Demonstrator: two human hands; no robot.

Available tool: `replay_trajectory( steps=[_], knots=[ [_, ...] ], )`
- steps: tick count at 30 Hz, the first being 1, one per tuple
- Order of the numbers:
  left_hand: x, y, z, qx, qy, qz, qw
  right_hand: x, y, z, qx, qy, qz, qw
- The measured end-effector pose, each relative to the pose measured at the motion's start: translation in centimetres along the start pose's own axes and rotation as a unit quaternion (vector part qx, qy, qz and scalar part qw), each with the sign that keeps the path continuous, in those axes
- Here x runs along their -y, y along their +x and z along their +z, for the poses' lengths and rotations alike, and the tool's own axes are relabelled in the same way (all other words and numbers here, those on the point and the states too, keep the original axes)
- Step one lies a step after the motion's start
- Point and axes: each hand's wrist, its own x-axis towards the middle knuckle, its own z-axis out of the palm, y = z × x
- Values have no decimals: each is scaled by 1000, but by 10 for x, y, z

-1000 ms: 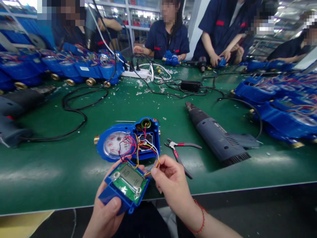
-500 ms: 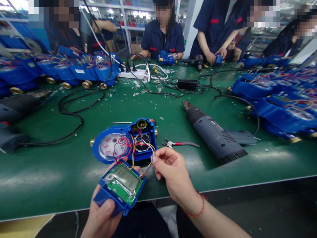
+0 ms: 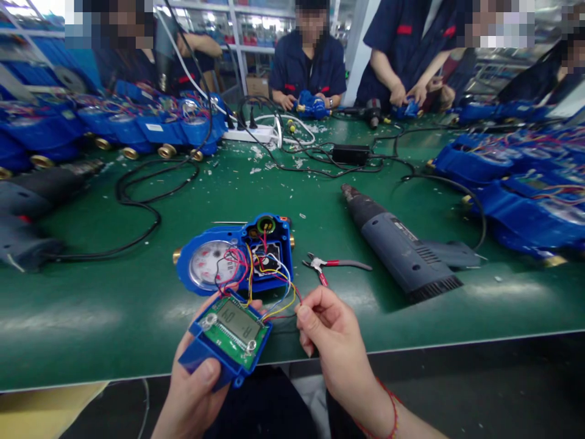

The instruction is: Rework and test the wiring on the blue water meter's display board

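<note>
My left hand [image 3: 196,378] is wrapped round a blue housing [image 3: 201,360] with a green circuit board and a small display [image 3: 235,321], tilted at the table's front edge. Coloured wires run from it to an open blue water meter [image 3: 233,286] lying just behind, its round dial [image 3: 212,265] at the left. To the right of the board, my right hand [image 3: 326,323] pinches a dark and red wire [image 3: 299,297] between thumb and forefinger. Yellow and white wires arch loosely beside it.
Cutters [image 3: 338,263] and a heat gun [image 3: 397,250] lie to the right. Another heat gun [image 3: 31,201] is at left. Blue meters [image 3: 516,195] line both sides. A power strip [image 3: 249,133] and cables lie behind; people work across the table [image 3: 274,195].
My right hand has moved slightly right and down, away from the board, drawing a wire outward. The yellow and white wires have spread apart. The whole view has shifted slightly.
</note>
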Motion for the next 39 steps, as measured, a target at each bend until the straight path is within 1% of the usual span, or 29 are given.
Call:
replay_trajectory(
  steps=[2, 4, 6, 8, 10, 14, 17, 20, 23, 26, 29, 31, 33, 36, 39],
  knots=[
    [-1, -1, 1, 6, 7, -8, 1000, -2, -1, 0, 29, 36, -7, 999],
    [-3, -2, 3, 3, 11, -7, 1000, -5, -2, -1, 53, 66, 1, 996],
    [-4, -3, 4, 1, 11, -6, 1000, -7, -1, -2, 56, 71, 18, 996],
    [-4, -3, 4, 4, 7, -5, 1000, -5, 3, -3, 52, 43, 26, 997],
    [-4, -2, 4, 8, 2, -5, 1000, 0, 7, -4, 61, -2, 18, 998],
    [-3, -1, 2, 11, 2, -11, 1000, 16, 17, 1, 72, -85, -25, 994],
    [-1, 1, -1, 21, 2, -14, 1000, 22, 22, 8, 66, -127, -53, 988],
    [1, 2, -3, 25, -5, -13, 1000, 20, 26, 15, 43, -132, -67, 988],
    [2, 2, -3, 18, -5, -9, 1000, 14, 29, 18, 31, -119, -58, 991],
    [2, 2, -2, 14, -11, -16, 1000, 12, 31, 14, 47, -110, -33, 992],
    [1, 1, 0, 7, -18, -22, 1000, 14, 32, 8, 95, -104, -8, 990],
    [-1, 1, 0, 5, -19, -25, 1000, 18, 31, 3, 126, -101, -5, 987],
    [-1, 1, 1, 7, -18, -30, 999, 20, 31, 1, 144, -94, -14, 985],
    [0, 2, -1, 13, -18, -35, 999, 20, 29, -1, 148, -91, -21, 985],
    [2, 3, -5, 15, -19, -27, 999, 16, 28, -2, 132, -111, -14, 985]
  ],
)
